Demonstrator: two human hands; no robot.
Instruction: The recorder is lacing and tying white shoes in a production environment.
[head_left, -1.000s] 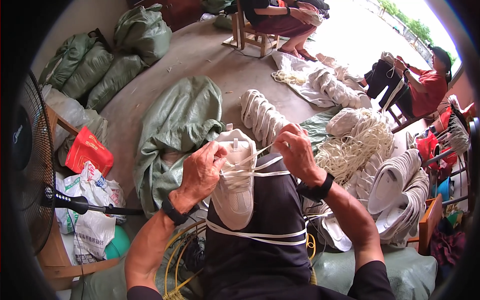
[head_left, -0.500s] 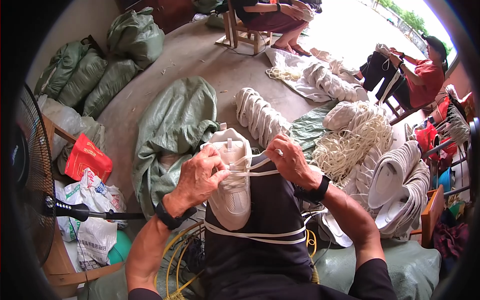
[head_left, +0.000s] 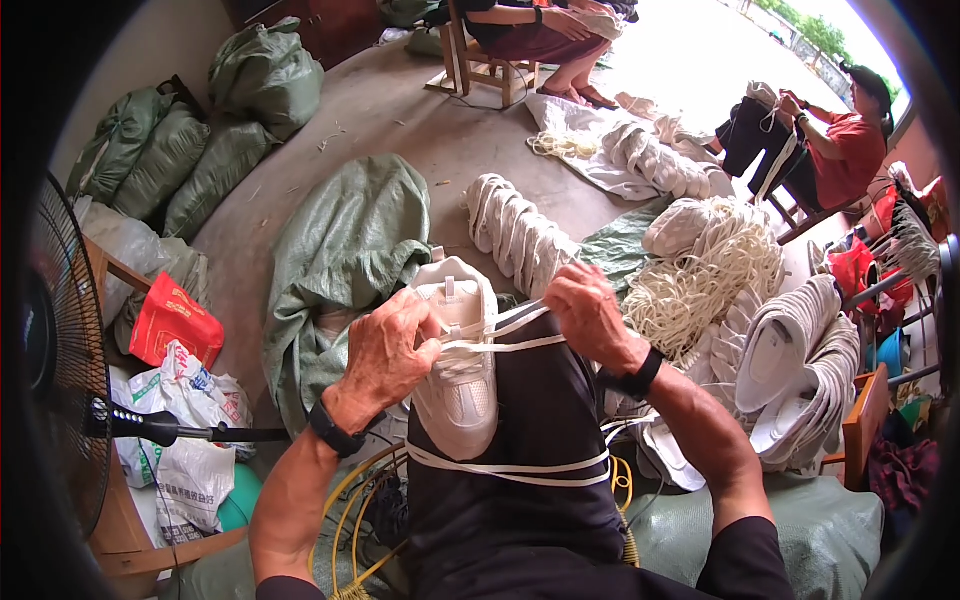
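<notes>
A white sneaker rests on my dark-trousered thigh, its toe toward me and its tongue away from me. White shoelaces run from its upper eyelets across to the right. My right hand is closed on these laces, holding them stretched beside the shoe. At the shoe's left edge, my left hand pinches lace between thumb and fingers; its fingertips partly hide the eyelets. A white cord loops around my thigh just below the toe.
Beyond my knee lie a green woven sack, bundled white shoe uppers and a heap of pale laces. A black fan stands left. More shoe uppers are stacked right. Two people sit farther off, one in a red shirt.
My hands have drawn slightly apart, the right one moving to the right and the left one a little left. The laces between them stretch longer. The shoe stays on my thigh.
</notes>
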